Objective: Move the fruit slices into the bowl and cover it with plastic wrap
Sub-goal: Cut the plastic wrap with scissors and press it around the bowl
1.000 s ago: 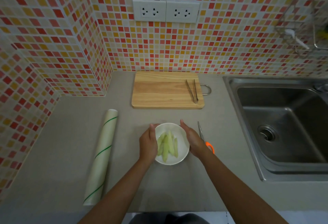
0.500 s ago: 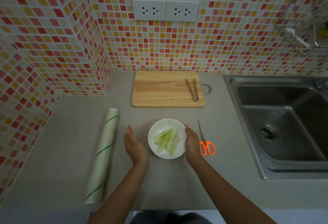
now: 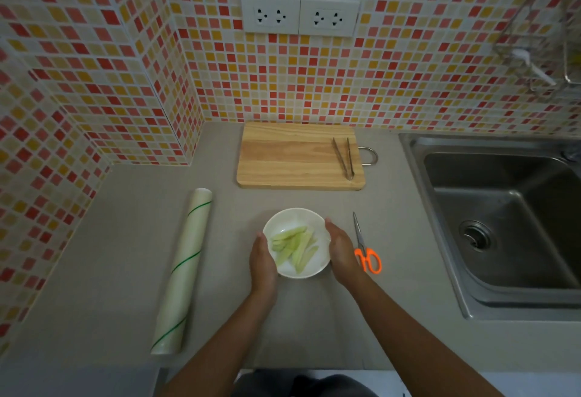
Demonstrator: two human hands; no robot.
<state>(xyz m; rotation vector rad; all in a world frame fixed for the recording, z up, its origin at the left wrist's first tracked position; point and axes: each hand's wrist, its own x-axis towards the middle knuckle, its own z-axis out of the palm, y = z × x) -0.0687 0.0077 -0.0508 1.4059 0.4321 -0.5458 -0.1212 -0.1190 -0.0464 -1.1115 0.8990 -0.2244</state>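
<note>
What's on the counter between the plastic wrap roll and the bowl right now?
In the head view, only the left hand, resting against the bowl at its left rim. From the plastic wrap roll to that hand, the counter is bare.

You see a matt, smooth grey tabletop [image 3: 125,271] under everything. The bowl [image 3: 284,219] looks like glossy white ceramic, and the fruit slices [image 3: 294,247] in it have a moist sheen. The plastic wrap roll [image 3: 184,268] is pale and filmy. The cutting board [image 3: 289,156] is bare grained wood, carrying metal tongs [image 3: 344,158]. Your scissors [image 3: 366,250] pair steel blades with orange plastic handles. The sink [image 3: 503,224] is brushed stainless steel.
</note>
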